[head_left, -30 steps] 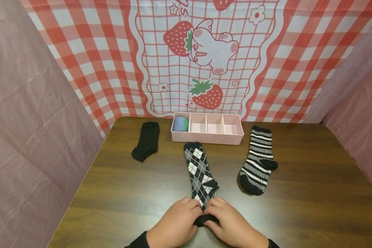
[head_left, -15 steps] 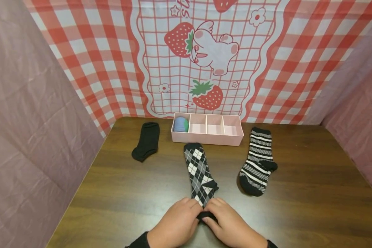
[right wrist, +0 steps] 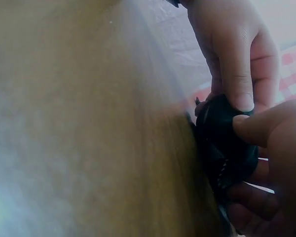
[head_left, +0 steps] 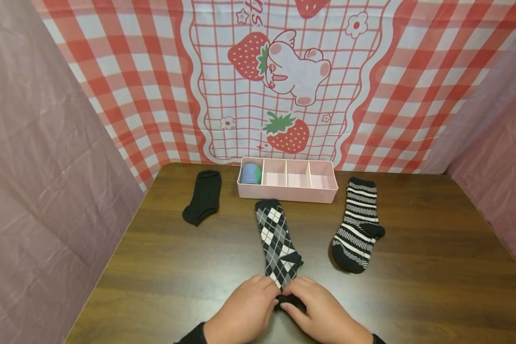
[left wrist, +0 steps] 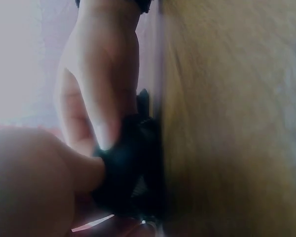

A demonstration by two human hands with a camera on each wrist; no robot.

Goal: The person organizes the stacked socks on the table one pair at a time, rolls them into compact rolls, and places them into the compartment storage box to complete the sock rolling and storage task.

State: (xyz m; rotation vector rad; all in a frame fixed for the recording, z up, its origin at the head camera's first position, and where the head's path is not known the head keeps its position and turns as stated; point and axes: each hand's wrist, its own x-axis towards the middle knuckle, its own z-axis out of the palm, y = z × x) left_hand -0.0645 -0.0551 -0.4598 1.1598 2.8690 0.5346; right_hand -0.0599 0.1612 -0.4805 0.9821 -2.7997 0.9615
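Observation:
A black, grey and white argyle sock (head_left: 277,239) lies lengthwise in front of me, its cuff pointing toward the pink box. Its black toe end (right wrist: 222,131) is folded up into a small roll near the table's front. My left hand (head_left: 245,306) pinches the left side of that roll, thumb against the near face. On the right side my right hand (head_left: 320,308) grips the same roll, fingers over the top and thumb in front. Both wrist views show the thumbs pressing the black fabric just above the wood.
A pink divided box (head_left: 288,192) stands at the back, a rolled blue-and-green sock (head_left: 251,173) in its leftmost compartment. One black ankle sock (head_left: 203,197) lies at left, a striped black-and-white sock (head_left: 356,224) at right. A checked cloth (head_left: 146,86) hangs behind the table (head_left: 155,277).
Both hands stay on the toe end, with small finger and thumb shifts as the black roll is tucked tighter. The other socks and the box stay where they were.

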